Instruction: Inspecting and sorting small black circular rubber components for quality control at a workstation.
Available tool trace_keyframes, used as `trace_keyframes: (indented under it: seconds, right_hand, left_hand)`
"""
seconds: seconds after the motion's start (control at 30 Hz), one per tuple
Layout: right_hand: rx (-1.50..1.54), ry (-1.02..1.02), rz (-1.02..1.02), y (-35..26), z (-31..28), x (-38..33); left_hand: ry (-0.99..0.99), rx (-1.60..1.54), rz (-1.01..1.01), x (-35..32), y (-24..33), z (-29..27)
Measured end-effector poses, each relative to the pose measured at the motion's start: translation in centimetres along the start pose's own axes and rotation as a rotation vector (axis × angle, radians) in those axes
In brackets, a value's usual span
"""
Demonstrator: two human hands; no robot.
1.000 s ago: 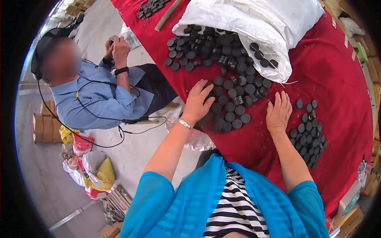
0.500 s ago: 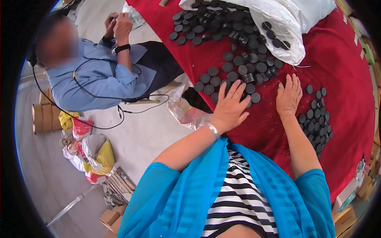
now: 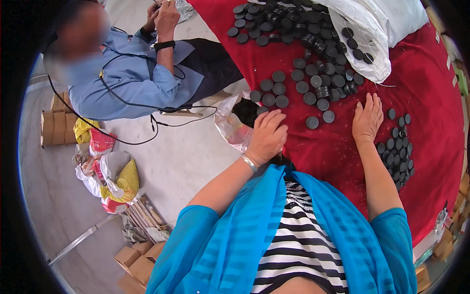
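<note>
Loose black round discs, like small caps, lie on a red cloth over the table. My left hand is at the table's left edge, its fingers curled and its palm hidden. One black disc shows right beside its fingertips. A clear plastic bag with dark contents hangs below the edge beside this hand. My right hand lies flat on the cloth, fingers stretched out and nothing seen in it. It rests between the middle discs and a separate cluster of discs on the right.
A white sack lies at the back with a large heap of discs at its mouth. Left of the table, a person in a blue shirt sits with hands raised. Filled bags and cardboard boxes stand on the floor.
My left hand has drawn left and toward me to the table edge, its fingers curling. Discs near it have left the cloth there. My right hand stays flat; the view has shifted slightly.
</note>
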State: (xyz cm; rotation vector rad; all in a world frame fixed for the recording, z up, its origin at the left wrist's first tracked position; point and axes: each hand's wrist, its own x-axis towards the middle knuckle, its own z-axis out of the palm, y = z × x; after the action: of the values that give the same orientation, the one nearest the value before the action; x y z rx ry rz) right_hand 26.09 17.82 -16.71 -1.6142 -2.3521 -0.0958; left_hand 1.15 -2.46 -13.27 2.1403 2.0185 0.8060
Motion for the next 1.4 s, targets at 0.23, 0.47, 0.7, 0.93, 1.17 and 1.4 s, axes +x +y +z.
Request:
trace_keyframes:
  seconds: [0.23,0.47,0.7,0.93,1.17,1.4]
  right_hand:
    - [-0.007,-0.009,-0.007,0.3,0.2,0.3]
    - [-0.017,-0.048,0.017,0.6,0.5,0.4]
    - [-0.005,-0.04,0.008,0.6,0.9,0.4]
    - [0.007,-0.03,0.022,0.3,0.5,0.3]
    - [0.037,-0.026,0.027,-0.1,-0.1,0.2]
    - [0.051,-0.036,0.03,-0.1,-0.2,0.1]
  left_hand:
    - [-0.026,-0.031,-0.13,-5.6,-5.0,-1.8]
    - [0.135,-0.283,-0.631,-3.2,-7.2,-1.0]
    - [0.263,-0.641,-0.796,2.8,-5.9,-0.3]
    - [0.173,-0.009,-0.246,8.9,-3.5,-0.9]
    - [0.043,0.07,-0.19,7.7,-3.9,1.1]
    - [0.001,-0.074,-0.104,4.6,-4.1,-0.4]
